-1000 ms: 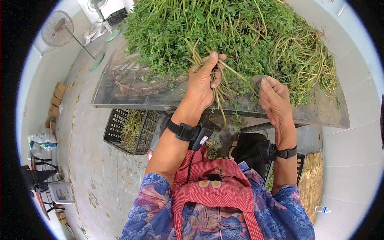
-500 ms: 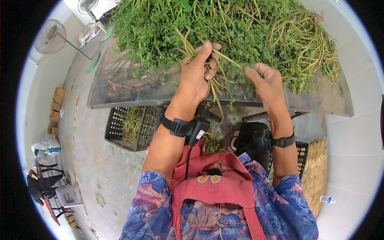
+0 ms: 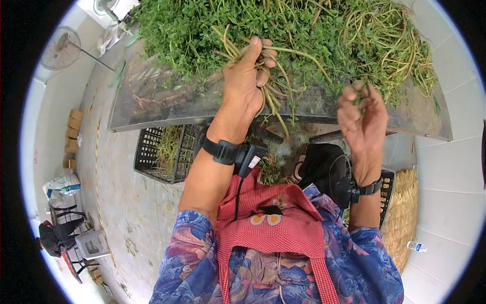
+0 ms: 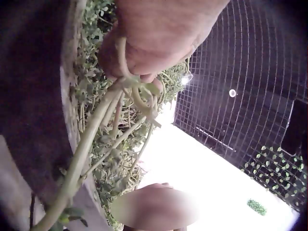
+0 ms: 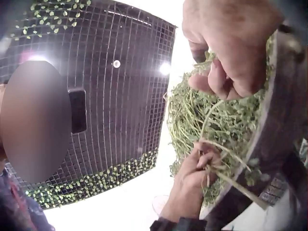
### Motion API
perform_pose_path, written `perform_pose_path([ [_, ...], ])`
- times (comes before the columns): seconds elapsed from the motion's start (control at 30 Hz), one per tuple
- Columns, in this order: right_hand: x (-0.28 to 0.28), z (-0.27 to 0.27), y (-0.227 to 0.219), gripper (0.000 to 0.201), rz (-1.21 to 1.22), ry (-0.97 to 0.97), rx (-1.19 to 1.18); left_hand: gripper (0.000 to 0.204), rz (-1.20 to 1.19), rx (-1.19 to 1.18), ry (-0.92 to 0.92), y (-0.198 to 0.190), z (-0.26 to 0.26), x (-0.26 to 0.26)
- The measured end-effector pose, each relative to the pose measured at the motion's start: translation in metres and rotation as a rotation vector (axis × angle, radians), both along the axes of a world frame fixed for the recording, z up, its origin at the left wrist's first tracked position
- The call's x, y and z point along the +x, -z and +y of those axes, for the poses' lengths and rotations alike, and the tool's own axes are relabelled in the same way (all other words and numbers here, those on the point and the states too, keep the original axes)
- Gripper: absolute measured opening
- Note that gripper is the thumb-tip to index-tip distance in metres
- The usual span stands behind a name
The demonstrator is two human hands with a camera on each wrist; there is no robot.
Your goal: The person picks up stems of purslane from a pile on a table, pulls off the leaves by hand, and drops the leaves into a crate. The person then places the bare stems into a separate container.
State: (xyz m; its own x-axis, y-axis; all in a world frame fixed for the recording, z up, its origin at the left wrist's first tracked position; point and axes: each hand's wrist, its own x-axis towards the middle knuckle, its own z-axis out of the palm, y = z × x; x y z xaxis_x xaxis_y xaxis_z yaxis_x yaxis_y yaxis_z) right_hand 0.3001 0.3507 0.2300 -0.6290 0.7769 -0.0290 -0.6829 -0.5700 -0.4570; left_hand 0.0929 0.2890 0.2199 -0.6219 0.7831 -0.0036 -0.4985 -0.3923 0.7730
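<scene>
My left hand (image 3: 245, 81) grips a small bunch of green plant stems (image 3: 277, 115) above the table's near edge. Their cut-looking ends splay out past the thumb, and one long stem (image 3: 309, 57) arches off to the right. In the left wrist view, a thick stem (image 4: 82, 156) runs down from under the fingers. Apart from the bunch, my right hand (image 3: 363, 119) is raised with its fingers curled over a small dark green scrap. The right wrist view shows a bit of pale green (image 5: 206, 63) between thumb and fingers, the rest hidden.
A big heap of leafy greens (image 3: 187, 45) covers the table (image 3: 162, 119), with tangled bare stems (image 3: 379, 35) at its right. Underneath stands a black plastic crate (image 3: 179, 157) holding stems. A standing fan (image 3: 61, 48), a straw mat (image 3: 402, 213) and a water bottle (image 3: 416, 246) are around.
The right hand was pinching the long stem's far end; it has let go and drawn away to the right. The left hand keeps its grip on the bunch.
</scene>
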Motion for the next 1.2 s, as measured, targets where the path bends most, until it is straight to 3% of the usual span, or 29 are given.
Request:
perform_pose_path([
  [0.07,-0.004,-0.013,0.009,0.021,-0.245,-0.048,0.012,0.029,-0.007,0.002,0.009,0.001,0.001,0.000],
  [0.1,-0.003,-0.012,0.019,0.021,-0.244,-0.045,0.006,0.029,-0.013,-0.003,0.012,0.001,0.001,0.000],
  [0.17,-0.004,-0.008,0.037,0.026,-0.342,-0.293,0.326,0.029,-0.015,-0.009,0.018,0.001,0.001,0.001],
  [0.2,-0.008,-0.012,0.036,0.026,-0.339,-0.292,0.326,0.029,-0.022,0.004,0.028,0.001,0.000,0.001],
  [0.27,-0.023,-0.026,0.033,0.028,-0.840,0.017,0.729,0.029,-0.029,0.016,0.036,0.001,-0.001,0.001],
  [0.3,-0.027,-0.026,0.035,0.030,-0.944,0.077,0.845,0.030,-0.023,0.011,0.037,0.000,-0.001,0.001],
  [0.4,-0.038,-0.027,0.034,0.028,-0.948,0.099,1.050,0.031,-0.015,0.010,0.049,-0.002,-0.002,0.002],
  [0.47,-0.041,-0.028,0.035,0.025,-0.907,0.113,1.039,0.032,-0.015,0.011,0.060,-0.003,-0.003,0.001],
  [0.53,-0.038,-0.027,0.030,0.023,-1.063,0.007,1.081,0.032,-0.030,0.011,0.080,-0.004,-0.004,0.002],
  [0.67,-0.033,-0.027,0.034,0.019,-1.048,0.069,1.043,0.030,-0.041,-0.002,0.094,-0.008,-0.006,0.003],
  [0.73,-0.034,-0.026,0.035,0.018,-1.063,0.346,0.984,0.029,-0.039,0.007,0.111,-0.004,-0.006,0.004],
  [0.77,-0.033,-0.024,0.031,0.018,-1.060,0.350,0.986,0.028,-0.038,0.015,0.127,-0.003,-0.006,0.004],
  [0.83,-0.032,-0.021,0.010,0.017,-0.661,0.235,0.097,0.027,-0.046,0.003,0.130,-0.006,-0.008,0.008],
  [0.87,-0.030,-0.016,0.015,0.017,-0.658,0.238,0.099,0.027,-0.059,-0.011,0.131,-0.008,-0.008,0.009],
  [0.93,-0.033,-0.010,0.013,0.016,-0.086,-0.001,-0.137,0.029,-0.070,-0.043,0.097,-0.012,-0.006,0.008],
  [1.0,-0.037,-0.022,0.010,0.018,-0.206,0.016,-0.090,0.027,-0.072,-0.066,0.111,-0.010,-0.008,0.010],
  [1.07,-0.041,-0.027,0.008,0.019,-0.306,-0.189,0.090,0.028,-0.041,-0.073,0.114,-0.007,-0.007,0.010],
  [1.1,-0.046,-0.024,0.013,0.023,-0.287,-0.203,0.122,0.028,-0.059,-0.071,0.122,-0.006,-0.006,0.010],
  [1.2,-0.059,-0.018,0.016,0.031,-0.366,-0.087,0.323,0.028,-0.093,-0.056,0.158,-0.003,-0.006,0.009],
])
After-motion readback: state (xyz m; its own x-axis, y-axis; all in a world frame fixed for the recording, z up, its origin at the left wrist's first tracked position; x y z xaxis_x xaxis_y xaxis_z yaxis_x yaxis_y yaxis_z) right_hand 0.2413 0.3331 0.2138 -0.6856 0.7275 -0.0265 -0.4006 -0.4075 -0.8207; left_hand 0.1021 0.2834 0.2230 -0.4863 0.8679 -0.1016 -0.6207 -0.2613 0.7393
